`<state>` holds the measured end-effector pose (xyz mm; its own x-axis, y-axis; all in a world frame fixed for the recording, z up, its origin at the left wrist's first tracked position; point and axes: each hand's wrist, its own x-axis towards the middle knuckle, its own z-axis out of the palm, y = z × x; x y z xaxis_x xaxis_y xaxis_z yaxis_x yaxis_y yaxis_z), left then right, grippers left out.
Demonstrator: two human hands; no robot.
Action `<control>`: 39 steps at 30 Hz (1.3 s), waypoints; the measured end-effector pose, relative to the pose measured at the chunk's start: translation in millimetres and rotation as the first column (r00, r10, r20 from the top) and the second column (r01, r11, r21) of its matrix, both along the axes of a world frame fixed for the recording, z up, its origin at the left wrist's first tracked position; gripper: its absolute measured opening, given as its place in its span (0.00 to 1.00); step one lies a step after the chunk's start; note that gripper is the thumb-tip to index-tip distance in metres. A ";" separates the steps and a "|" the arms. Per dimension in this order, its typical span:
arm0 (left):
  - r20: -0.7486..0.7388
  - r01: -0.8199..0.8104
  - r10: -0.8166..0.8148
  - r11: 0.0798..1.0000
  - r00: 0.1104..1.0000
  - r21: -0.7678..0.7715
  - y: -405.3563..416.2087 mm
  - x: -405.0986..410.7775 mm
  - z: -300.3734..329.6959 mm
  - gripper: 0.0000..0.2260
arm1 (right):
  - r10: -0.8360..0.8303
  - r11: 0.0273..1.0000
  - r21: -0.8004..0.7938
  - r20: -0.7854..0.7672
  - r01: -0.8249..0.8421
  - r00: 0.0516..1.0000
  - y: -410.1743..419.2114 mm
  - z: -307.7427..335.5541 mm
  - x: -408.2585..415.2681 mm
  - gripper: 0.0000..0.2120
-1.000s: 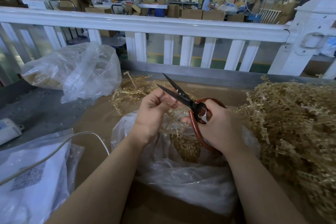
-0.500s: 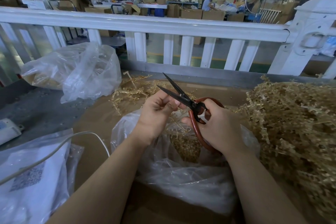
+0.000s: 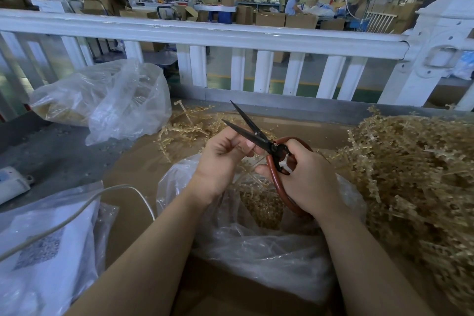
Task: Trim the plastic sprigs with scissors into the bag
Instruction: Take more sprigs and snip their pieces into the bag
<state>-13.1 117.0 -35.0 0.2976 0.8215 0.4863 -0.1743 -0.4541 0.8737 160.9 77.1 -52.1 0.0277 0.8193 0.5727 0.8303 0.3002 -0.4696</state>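
Right hand (image 3: 305,174) still grips open scissors (image 3: 259,136); left hand (image 3: 223,159) keeps pinching a sprig (image 3: 252,174).

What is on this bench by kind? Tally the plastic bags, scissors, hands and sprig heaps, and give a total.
Clear plastic bags: 3, the open bag under the hands, a bag at far left, a flat bag at near left
Scissors: 1
Hands: 2, left hand, right hand
Sprig heaps: 2, big pile at right, loose scatter behind
Total: 8
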 end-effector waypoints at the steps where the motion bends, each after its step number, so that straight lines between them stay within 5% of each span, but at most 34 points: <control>1: -0.002 0.002 -0.002 1.000 1.000 -0.001 -0.2 0.1 0.0 0.09 | 0.009 1.000 -0.001 -0.008 -0.009 1.000 0.5 -0.5 0.2 0.28; 10: -0.007 0.020 -0.020 1.000 1.000 0.012 -1.4 0.6 1.5 0.10 | 0.028 0.998 -0.052 -0.063 -0.032 0.998 2.3 -1.1 1.0 0.35; 26: 0.049 0.004 -0.002 0.999 0.999 -0.054 2.2 1.4 0.9 0.07 | -0.018 1.000 0.002 -0.042 0.018 0.999 -3.4 3.8 -4.1 0.29; 29: 0.086 -0.023 0.030 0.996 0.996 -0.085 4.7 0.0 -0.1 0.07 | -0.002 0.998 -0.064 -0.222 -0.012 0.975 -2.9 6.7 -5.0 0.26; 32: 0.093 -0.053 0.064 0.992 0.994 -0.111 6.5 -0.9 -1.4 0.05 | 0.024 0.990 -0.120 -0.409 -0.080 0.912 0.2 9.5 -3.2 0.12; 39: 0.022 -0.092 0.094 0.992 0.995 -0.086 6.5 1.1 -5.3 0.05 | 0.030 0.969 -0.206 -0.451 -0.136 0.892 1.5 12.3 -4.0 0.08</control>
